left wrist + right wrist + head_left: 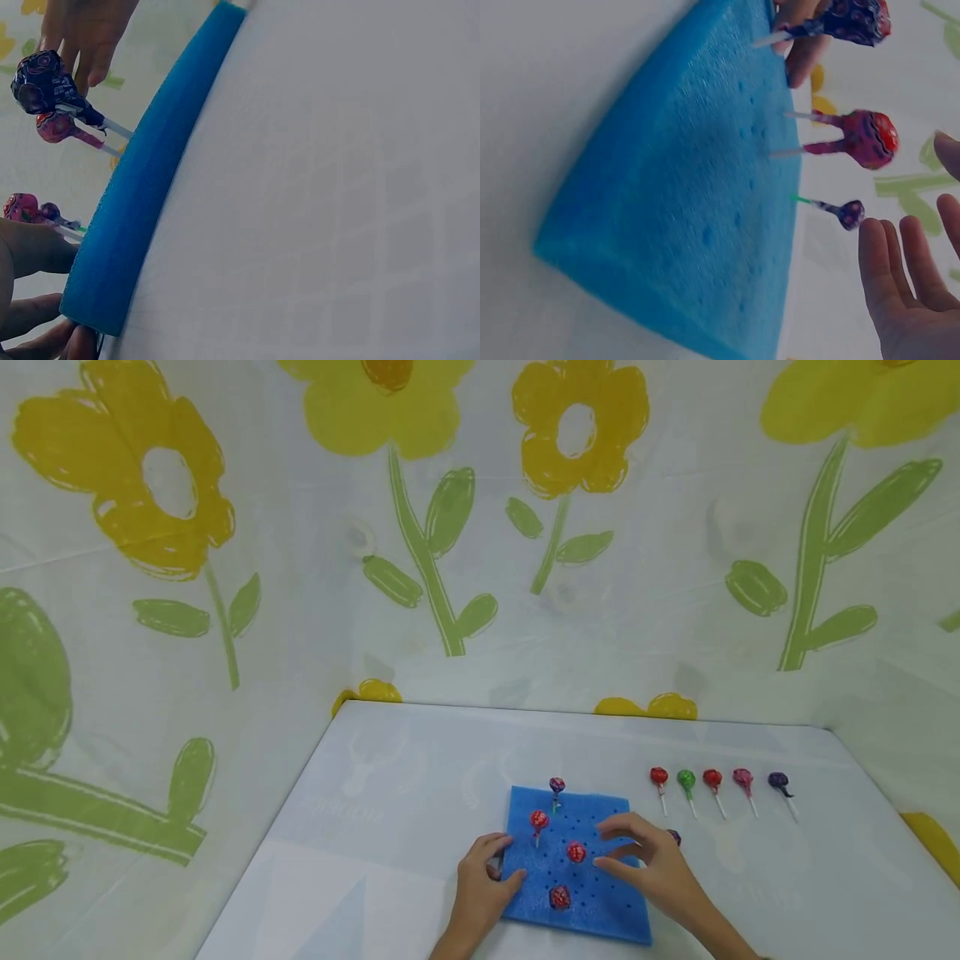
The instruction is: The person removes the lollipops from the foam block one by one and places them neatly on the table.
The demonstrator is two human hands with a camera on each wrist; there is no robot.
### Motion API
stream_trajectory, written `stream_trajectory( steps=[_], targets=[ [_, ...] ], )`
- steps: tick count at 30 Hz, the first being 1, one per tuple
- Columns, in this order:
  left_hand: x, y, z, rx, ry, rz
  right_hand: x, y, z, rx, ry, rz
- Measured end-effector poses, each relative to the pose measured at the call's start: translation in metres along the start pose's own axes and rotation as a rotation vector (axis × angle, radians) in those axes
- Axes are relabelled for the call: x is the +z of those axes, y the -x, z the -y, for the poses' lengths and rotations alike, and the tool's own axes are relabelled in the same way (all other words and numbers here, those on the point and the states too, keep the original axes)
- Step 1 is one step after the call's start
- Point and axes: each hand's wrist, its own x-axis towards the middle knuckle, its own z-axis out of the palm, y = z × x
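A blue foam block (525, 906) dotted with small holes lies on the table, several wrapped lollipops standing in it by their sticks. Nearest the front is a dark red-and-blue lollipop (559, 897); a red lollipop (576, 852) stands behind it, another red lollipop (538, 820) farther left, and a purple lollipop (557, 785) on a green stick at the back. My left hand (480, 878) holds the block's left edge with thumb and fingers. Over the block's right part, my right hand (648, 860) hovers with fingers parted and nothing between them.
A row on the table at the right has a red lollipop (658, 775), a green lollipop (686, 779), another red one, a pink lollipop (742, 777) and a dark purple lollipop (778, 781). One more dark lollipop (674, 837) is partly hidden behind my right hand. Flower-printed cloth (300, 527) surrounds the table.
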Motion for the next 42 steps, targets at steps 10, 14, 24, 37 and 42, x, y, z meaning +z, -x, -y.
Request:
stream_trajectory(
  steps=[10,14,24,37,42],
  targets=[
    [-0.001,0.000,-0.001,0.010,0.003,0.005,0.024,-0.003,-0.010,-0.016,-0.118,0.041],
    [-0.001,-0.001,0.000,0.018,-0.005,0.006,0.033,-0.006,-0.012,-0.037,-0.152,0.024],
    [0.001,-0.001,0.001,0.026,-0.011,0.008,0.043,-0.009,-0.016,0.005,-0.209,-0.052],
    [0.001,0.000,0.003,0.025,-0.015,0.002,0.034,-0.009,-0.007,-0.041,-0.221,-0.151],
    [0.001,0.000,0.003,0.027,-0.011,0.000,0.023,-0.010,0.002,-0.061,-0.198,-0.176]
  ],
)
